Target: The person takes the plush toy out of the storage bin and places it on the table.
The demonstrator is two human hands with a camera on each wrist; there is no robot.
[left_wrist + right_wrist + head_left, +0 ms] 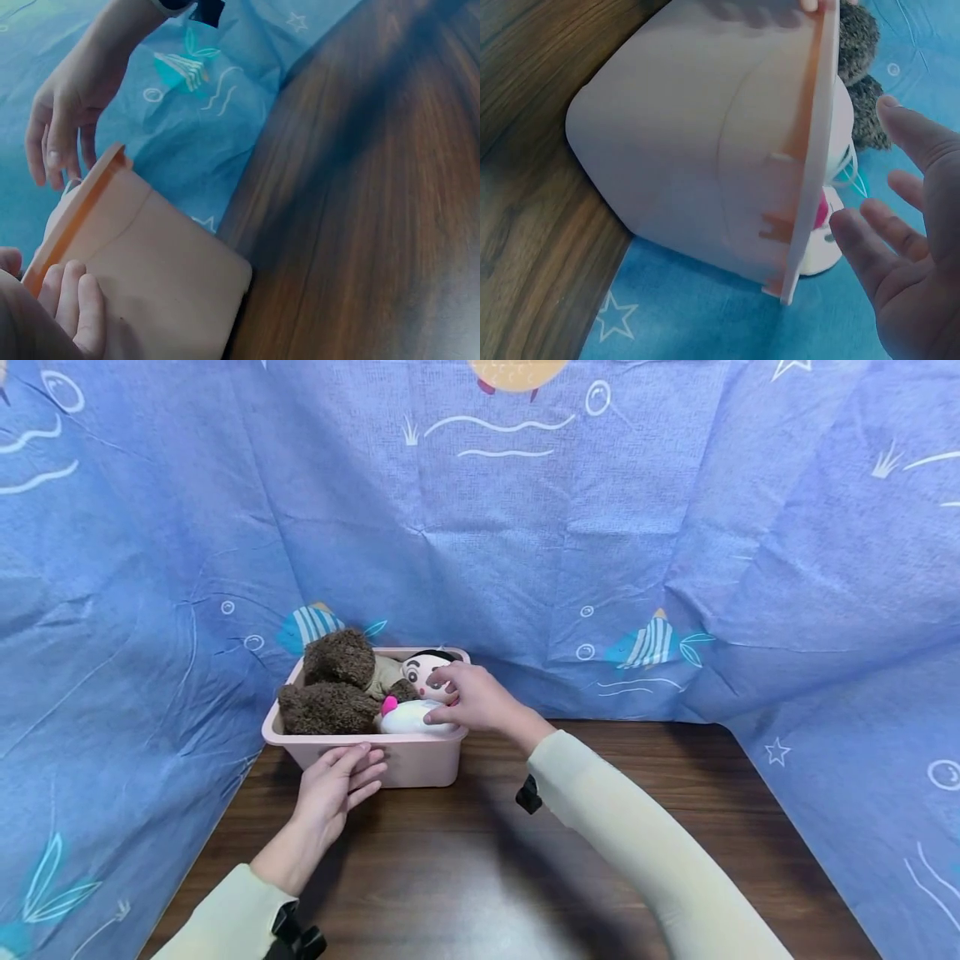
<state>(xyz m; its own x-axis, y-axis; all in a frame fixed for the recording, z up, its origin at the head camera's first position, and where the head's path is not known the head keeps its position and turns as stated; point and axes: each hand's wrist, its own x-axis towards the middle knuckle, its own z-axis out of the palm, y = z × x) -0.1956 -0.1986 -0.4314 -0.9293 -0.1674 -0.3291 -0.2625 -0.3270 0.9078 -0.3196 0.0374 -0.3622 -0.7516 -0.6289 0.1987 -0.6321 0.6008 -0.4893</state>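
Note:
A pink plastic bin [420, 764] stands at the back left of the table. My left hand [326, 789] holds its near rim, thumb over the lip and fingers against the outer wall. Brown fuzzy plush [326, 710] fills the bin's left side. On the right lie a rounded white toy [405, 719] with a bright pink part and a doll's white face [416, 670] with drawn eyes and black hair. Over these two hovers my right hand [480, 697], fingers spread; in the right wrist view it stands apart from the toys. Their lower parts are hidden inside the bin.
The dark wooden table [637, 827] extends to the right and front of the bin. A blue cloth [487, 560] with sea drawings hangs behind and along both sides, close to the bin's back.

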